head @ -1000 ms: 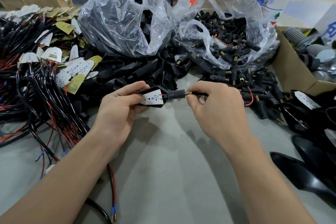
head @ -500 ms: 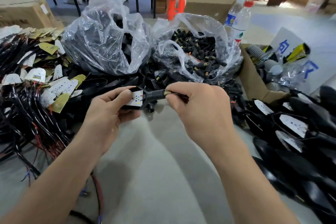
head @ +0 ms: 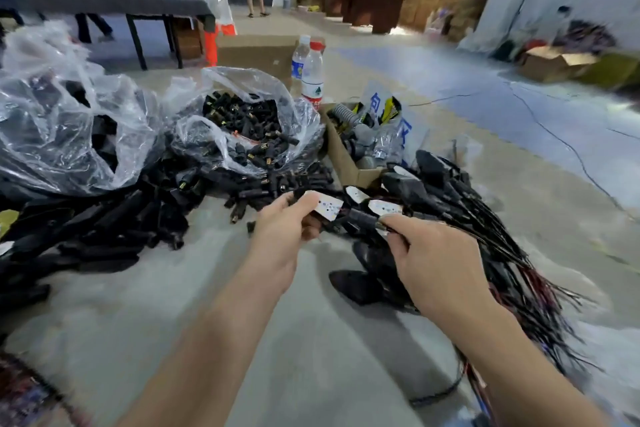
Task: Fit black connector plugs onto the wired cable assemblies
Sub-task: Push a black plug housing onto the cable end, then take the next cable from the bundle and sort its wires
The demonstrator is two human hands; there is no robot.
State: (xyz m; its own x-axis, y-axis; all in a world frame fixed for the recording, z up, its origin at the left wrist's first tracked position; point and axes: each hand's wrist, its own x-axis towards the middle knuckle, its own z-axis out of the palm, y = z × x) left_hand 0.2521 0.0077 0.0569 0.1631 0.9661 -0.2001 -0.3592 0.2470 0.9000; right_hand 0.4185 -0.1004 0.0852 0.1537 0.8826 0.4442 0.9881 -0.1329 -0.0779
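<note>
My left hand (head: 282,229) pinches the white circuit-board end (head: 326,206) of a cable assembly. A black connector plug (head: 362,219) sits on the cable between both hands. My right hand (head: 429,260) grips the cable just right of the plug, where a brass tip shows. Both hands hover over the left edge of a heap of finished assemblies (head: 460,218) with black housings, white boards and trailing black and red wires. A clear bag of loose black plugs (head: 247,128) stands behind the hands.
A second clear bag with black parts (head: 65,135) lies at the left, with black housings (head: 104,229) spilled in front. A cardboard box (head: 343,156) and two water bottles (head: 311,74) stand behind. A person stands far off near a dark table (head: 104,3).
The view swung up and right. Both hands carried the assembly with its plug rightwards, from the middle of the mat to the heap of assemblies on the right.
</note>
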